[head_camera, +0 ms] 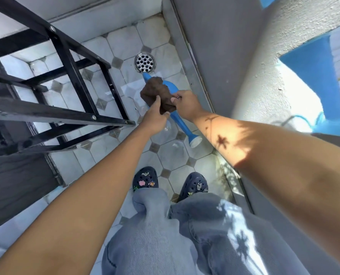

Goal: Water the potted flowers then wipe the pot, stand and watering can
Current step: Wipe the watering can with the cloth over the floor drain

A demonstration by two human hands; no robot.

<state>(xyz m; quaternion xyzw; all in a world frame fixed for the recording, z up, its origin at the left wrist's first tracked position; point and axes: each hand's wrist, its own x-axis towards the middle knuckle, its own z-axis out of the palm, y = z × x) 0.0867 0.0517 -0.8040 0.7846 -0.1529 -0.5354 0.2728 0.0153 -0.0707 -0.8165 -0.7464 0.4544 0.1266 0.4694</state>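
Note:
A blue watering can (180, 124) hangs over the tiled floor, its long spout ending in a white rose at the lower right. My right hand (187, 105) grips the can at its upper part. My left hand (155, 116) holds a bunched brown cloth (157, 95) pressed against the can's body. The cloth covers much of the can's top. A black metal stand (70, 76) rises at the left; no pot or flowers show in this view.
A round metal floor drain (144, 62) sits just beyond the can. A grey wall (214, 46) and a textured white parapet (274, 66) with blue paint run along the right. My feet in dark clogs (145, 179) stand on the tiles below.

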